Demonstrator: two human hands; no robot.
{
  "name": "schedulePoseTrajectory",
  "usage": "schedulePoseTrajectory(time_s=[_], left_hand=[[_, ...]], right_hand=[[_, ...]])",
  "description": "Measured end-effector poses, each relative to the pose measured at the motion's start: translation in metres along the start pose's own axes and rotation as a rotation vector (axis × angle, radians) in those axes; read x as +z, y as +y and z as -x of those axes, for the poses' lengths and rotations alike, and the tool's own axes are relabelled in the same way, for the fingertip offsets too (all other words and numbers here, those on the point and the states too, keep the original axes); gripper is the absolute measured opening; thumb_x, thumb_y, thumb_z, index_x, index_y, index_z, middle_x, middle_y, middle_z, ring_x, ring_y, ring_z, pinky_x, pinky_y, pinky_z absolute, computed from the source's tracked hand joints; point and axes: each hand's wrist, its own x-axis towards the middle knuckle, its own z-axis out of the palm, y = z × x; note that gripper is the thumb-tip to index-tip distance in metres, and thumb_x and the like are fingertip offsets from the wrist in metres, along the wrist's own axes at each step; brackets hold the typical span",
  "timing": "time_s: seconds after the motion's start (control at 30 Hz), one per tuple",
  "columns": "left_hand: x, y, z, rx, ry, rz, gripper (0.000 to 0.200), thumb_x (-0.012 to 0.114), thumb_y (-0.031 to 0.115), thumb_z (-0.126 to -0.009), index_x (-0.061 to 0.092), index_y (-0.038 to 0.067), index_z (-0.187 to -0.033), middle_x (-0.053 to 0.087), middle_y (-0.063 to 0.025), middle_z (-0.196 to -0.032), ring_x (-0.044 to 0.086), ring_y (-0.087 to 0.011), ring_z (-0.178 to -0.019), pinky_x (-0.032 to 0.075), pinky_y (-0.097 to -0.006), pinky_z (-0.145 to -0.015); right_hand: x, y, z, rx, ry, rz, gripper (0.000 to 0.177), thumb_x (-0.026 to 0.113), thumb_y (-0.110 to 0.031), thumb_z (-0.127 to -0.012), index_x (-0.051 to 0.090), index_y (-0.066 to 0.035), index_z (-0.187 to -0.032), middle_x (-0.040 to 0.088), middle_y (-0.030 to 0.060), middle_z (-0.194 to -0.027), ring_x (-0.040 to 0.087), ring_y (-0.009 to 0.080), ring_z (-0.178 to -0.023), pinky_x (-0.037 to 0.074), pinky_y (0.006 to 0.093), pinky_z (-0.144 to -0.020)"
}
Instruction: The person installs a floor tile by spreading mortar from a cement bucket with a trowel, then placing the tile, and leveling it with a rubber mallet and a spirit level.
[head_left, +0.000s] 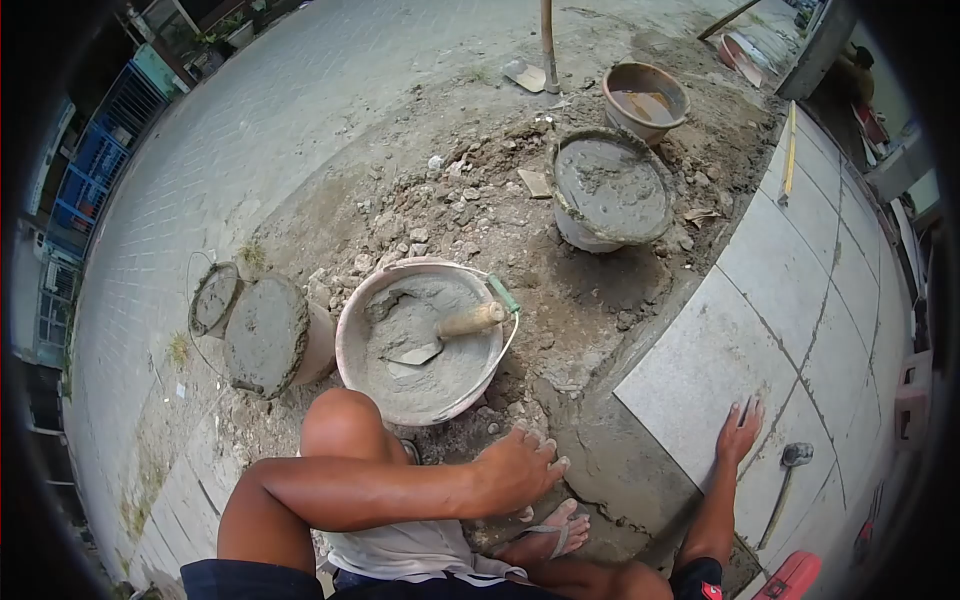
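My left hand [513, 468] hangs over wet mortar [620, 455] beside my sandaled foot [560, 530], its fingers slightly spread and holding nothing. Flat on a pale floor tile [710, 350] lies my right hand [740, 430], fingers stretched out. A mallet [797, 455] with a dark head rests on the tiles just right of that hand. In front of my knee stands a wide bucket [350, 370] of grey cement powder [430, 295]. A trowel [470, 320] with a wooden handle is stuck in the powder, its blade partly buried.
Buckets of wet mortar [615, 185] and brownish water [648, 105] stand ahead. At left are a mortar-topped container [265, 335] and a small pail [213, 300]. A yellow-edged bar [790, 150] lies along the tiles. A red object [790, 577] is at lower right.
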Motion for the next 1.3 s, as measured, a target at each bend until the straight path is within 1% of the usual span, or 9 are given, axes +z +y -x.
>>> schedulePoseTrajectory(time_s=[0.17, 0.23, 0.33, 0.63, 0.7, 0.73, 0.83, 1.03, 1.3], left_hand=[[-0.008, 0.001, 0.003, 0.096, -0.084, -0.092, 0.079, 0.072, 0.048, -0.089, 0.048, 0.010, -0.154, 0.058, -0.0188, -0.146, 0.056, -0.0383, -0.136, 0.042, -0.0570, -0.113], [0.003, -0.003, 0.007, 0.133, 0.100, -0.196, 0.075, 0.068, 0.049, -0.093, 0.049, 0.008, -0.153, 0.060, -0.0224, -0.143, 0.061, -0.0422, -0.130, 0.044, -0.0574, -0.112], [-0.013, 0.005, 0.005, 0.100, -0.099, -0.174, 0.086, 0.070, 0.054, -0.090, 0.041, 0.013, -0.160, 0.051, -0.0193, -0.155, 0.051, -0.0367, -0.142, 0.039, -0.0581, -0.116], [-0.010, 0.019, -0.001, 0.242, -0.072, -0.201, 0.088, 0.064, 0.063, -0.093, 0.040, 0.011, -0.160, 0.051, -0.0196, -0.156, 0.051, -0.0410, -0.142, 0.039, -0.0578, -0.117], [-0.025, 0.029, -0.003, 0.164, -0.072, -0.210, 0.100, 0.079, 0.050, -0.084, 0.033, 0.009, -0.163, 0.041, -0.0199, -0.163, 0.045, -0.0340, -0.147, 0.036, -0.0536, -0.120], [-0.027, 0.030, -0.004, 0.272, -0.104, -0.252, 0.100, 0.079, 0.050, -0.084, 0.033, 0.009, -0.163, 0.041, -0.0199, -0.163, 0.045, -0.0340, -0.147, 0.036, -0.0536, -0.120], [-0.046, 0.035, -0.009, 0.279, -0.054, -0.185, 0.098, 0.081, 0.046, -0.084, 0.035, 0.006, -0.161, 0.046, -0.0211, -0.159, 0.046, -0.0385, -0.143, 0.037, -0.0539, -0.119], [-0.060, 0.047, -0.022, 0.123, -0.068, -0.016, 0.096, 0.085, 0.038, -0.081, 0.041, 0.003, -0.158, 0.050, -0.0221, -0.155, 0.050, -0.0418, -0.138, 0.040, -0.0514, -0.117], [-0.069, 0.063, -0.028, 0.133, -0.050, 0.061, 0.094, 0.089, 0.026, -0.076, 0.044, 0.002, -0.155, 0.052, -0.0232, -0.152, 0.053, -0.0434, -0.134, 0.043, -0.0495, -0.112]], right_hand=[[-0.015, -0.015, 0.003, 0.069, 0.002, -0.044, 0.056, 0.066, -0.032, -0.100, 0.058, -0.003, -0.147, 0.046, 0.0202, -0.160, 0.037, 0.0400, -0.151, 0.028, 0.0495, -0.125], [-0.017, -0.018, 0.003, 0.089, 0.006, -0.062, 0.056, 0.068, -0.032, -0.098, 0.060, -0.004, -0.145, 0.047, 0.0194, -0.160, 0.036, 0.0392, -0.151, 0.027, 0.0495, -0.125], [-0.020, -0.018, 0.003, 0.081, 0.016, -0.089, 0.056, 0.068, -0.033, -0.097, 0.060, -0.006, -0.145, 0.048, 0.0180, -0.160, 0.036, 0.0383, -0.152, 0.026, 0.0496, -0.126], [-0.026, -0.018, 0.006, 0.118, 0.016, -0.100, 0.056, 0.069, -0.034, -0.096, 0.061, -0.005, -0.143, 0.048, 0.0170, -0.160, 0.037, 0.0395, -0.151, 0.029, 0.0490, -0.125], [-0.032, -0.019, 0.008, 0.134, 0.023, -0.118, 0.055, 0.065, -0.041, -0.099, 0.063, -0.005, -0.141, 0.047, 0.0157, -0.160, 0.035, 0.0351, -0.153, 0.026, 0.0474, -0.127], [-0.026, -0.013, 0.010, 0.124, 0.019, -0.115, 0.057, 0.064, -0.043, -0.100, 0.063, -0.005, -0.141, 0.046, 0.0148, -0.161, 0.033, 0.0335, -0.154, 0.026, 0.0470, -0.127], [-0.034, -0.016, 0.011, 0.157, -0.010, -0.118, 0.058, 0.060, -0.045, -0.102, 0.059, -0.007, -0.146, 0.046, 0.0141, -0.161, 0.032, 0.0320, -0.155, 0.022, 0.0452, -0.129], [-0.038, -0.012, 0.013, 0.183, -0.009, -0.208, 0.056, 0.062, -0.043, -0.101, 0.061, -0.006, -0.142, 0.044, 0.0130, -0.163, 0.030, 0.0301, -0.156, 0.020, 0.0462, -0.130], [-0.033, -0.010, 0.014, 0.177, 0.017, -0.233, 0.055, 0.065, -0.040, -0.099, 0.062, -0.005, -0.141, 0.046, 0.0127, -0.162, 0.032, 0.0303, -0.155, 0.021, 0.0454, -0.130]])
